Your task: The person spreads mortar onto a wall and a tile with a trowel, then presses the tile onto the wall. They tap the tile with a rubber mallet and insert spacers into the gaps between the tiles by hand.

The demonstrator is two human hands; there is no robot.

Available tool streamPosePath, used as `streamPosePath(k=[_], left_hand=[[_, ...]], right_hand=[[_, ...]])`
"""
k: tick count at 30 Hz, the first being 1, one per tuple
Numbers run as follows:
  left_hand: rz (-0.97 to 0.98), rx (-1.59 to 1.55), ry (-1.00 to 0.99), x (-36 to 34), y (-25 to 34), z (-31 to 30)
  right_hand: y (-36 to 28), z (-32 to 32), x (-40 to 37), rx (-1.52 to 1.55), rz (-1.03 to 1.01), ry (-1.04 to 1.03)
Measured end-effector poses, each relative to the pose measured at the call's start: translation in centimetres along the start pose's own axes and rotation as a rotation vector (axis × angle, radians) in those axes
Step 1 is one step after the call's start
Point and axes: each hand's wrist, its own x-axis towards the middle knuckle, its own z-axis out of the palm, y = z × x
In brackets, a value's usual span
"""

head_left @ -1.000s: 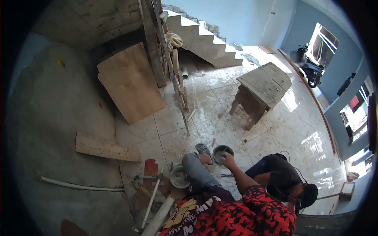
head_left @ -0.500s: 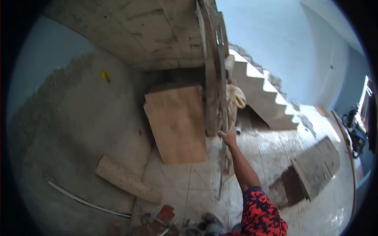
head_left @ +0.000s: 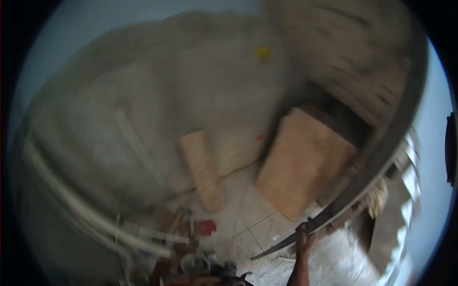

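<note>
- Head view: a blurred, tilted look down into a room with a rough grey wall [head_left: 143, 90] and a tiled floor [head_left: 243, 214].
- The right hand [head_left: 304, 236] reaches up from the bottom edge, right of centre, and touches a long dark post [head_left: 393, 140] near its lower end. Its fingers are at the post, but blur hides them; whether they are wrapped around it or just resting on it, I cannot tell.
- The left hand is out of sight, so its fingers cannot be told.
- The post looks curved, running from the upper right down to a narrow tip on the floor at lower centre.
- Left of the post, a tan board [head_left: 303, 164] stands tilted. Farther left, a narrow plank [head_left: 202, 171] leans at the foot of the wall.
- Right of the post are a pale cloth [head_left: 378, 198] and grey stairs [head_left: 391, 217].
- At the bottom, a round bucket [head_left: 194, 263] sits among blurred clutter, near a flat red piece [head_left: 205, 228].
- A pale pipe [head_left: 90, 214] crosses the lower left. High on the wall is a small yellow spot [head_left: 263, 52].
</note>
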Motion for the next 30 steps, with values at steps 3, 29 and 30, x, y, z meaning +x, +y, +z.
streamPosePath(k=[3, 29, 30], left_hand=[[0.103, -0.025, -0.067, 1.1, -2.9, 3.2], [-0.697, -0.081, 1.284, -33.0, -44.9, -5.0], [-0.696, 0.194, 1.177, -32.6, -46.2, -2.8]], right_hand=[[0.7, 6.4, -1.6, -0.034, -0.434, -0.448], [-15.5, 37.0, -40.5, 0.161, -0.56, -1.597], [-16.4, 36.5, -41.6, 0.127, -0.526, -1.707]])
